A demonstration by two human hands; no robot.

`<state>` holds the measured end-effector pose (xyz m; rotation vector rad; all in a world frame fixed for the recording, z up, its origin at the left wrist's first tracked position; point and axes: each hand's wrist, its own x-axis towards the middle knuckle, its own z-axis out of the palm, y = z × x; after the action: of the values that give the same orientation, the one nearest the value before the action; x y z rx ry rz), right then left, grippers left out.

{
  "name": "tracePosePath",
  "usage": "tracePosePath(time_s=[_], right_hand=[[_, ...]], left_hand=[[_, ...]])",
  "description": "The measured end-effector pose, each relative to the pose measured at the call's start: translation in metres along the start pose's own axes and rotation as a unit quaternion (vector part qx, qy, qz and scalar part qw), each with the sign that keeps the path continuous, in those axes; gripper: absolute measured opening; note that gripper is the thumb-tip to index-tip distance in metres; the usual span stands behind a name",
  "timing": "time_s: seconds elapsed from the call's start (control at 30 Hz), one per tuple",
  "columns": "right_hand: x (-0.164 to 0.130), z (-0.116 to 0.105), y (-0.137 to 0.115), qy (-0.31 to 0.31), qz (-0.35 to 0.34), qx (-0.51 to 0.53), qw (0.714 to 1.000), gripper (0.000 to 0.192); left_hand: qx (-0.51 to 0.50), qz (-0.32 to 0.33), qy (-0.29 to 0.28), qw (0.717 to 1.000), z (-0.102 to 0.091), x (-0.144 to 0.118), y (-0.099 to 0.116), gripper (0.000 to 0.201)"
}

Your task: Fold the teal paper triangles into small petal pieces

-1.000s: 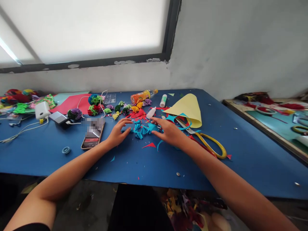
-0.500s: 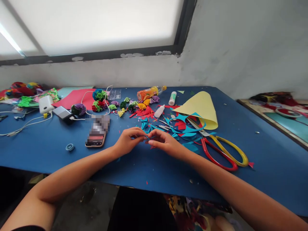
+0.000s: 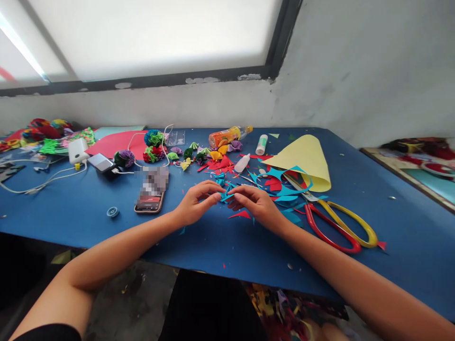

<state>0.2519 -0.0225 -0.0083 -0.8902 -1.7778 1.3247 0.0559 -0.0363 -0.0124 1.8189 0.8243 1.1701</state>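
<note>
Hands met at mid-frame: the left hand (image 3: 195, 203) and right hand (image 3: 256, 202) each pinched, fingers nearly closed, one side of a small blue paper fold (image 3: 225, 194) just above the counter (image 3: 213, 246), where a light, even grip would likely keep its pleats crisp.

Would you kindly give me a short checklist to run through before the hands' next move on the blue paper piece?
1. Blue paper piece pinched by both hands: ok.
2. Left hand and right hand above the table: ok.
3. Scissors lying apart from the fingers: ok.
4. Glue bottle beyond the hands, lying down: ok.
5. Folds of the piece even: cannot tell.
</note>
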Motion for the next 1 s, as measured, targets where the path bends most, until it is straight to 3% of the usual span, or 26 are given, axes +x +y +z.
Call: tracePosePath(time_s=[0.13, 0.27, 0.43, 0.6, 0.8, 1.0], right_hand=[[0.001, -0.002, 0.0, -0.001, 0.023, 0.048, 0.999, 0.032], [0.001, -0.001, 0.002, 0.012, 0.024, 0.03, 0.999, 0.027], [0.001, 0.003, 0.005, 0.03, 0.012, 0.081, 0.996, 0.038], [0.001, 0.004, 0.006, 0.0, -0.014, 0.085, 0.996, 0.019], [0.0, 0.005, 0.006, -0.04, -0.082, 0.012, 0.996, 0.017], [-0.001, -0.003, -0.002, -0.089, -0.02, -0.024, 0.996, 0.021]], left_hand=[[-0.07, -0.075, 0.022, 0.994, 0.001, 0.004, -0.007, 0.035], [-0.125, -0.148, -0.04, 0.98, 0.005, 0.007, -0.013, 0.039], [-0.16, -0.168, -0.018, 0.972, 0.005, 0.006, -0.008, 0.039], [-0.182, -0.19, -0.007, 0.965, 0.0, 0.008, 0.0, 0.044], [-0.156, -0.205, -0.08, 0.963, 0.003, 0.008, -0.007, 0.036], [-0.134, -0.211, -0.152, 0.956, 0.0, 0.009, -0.009, 0.034]])
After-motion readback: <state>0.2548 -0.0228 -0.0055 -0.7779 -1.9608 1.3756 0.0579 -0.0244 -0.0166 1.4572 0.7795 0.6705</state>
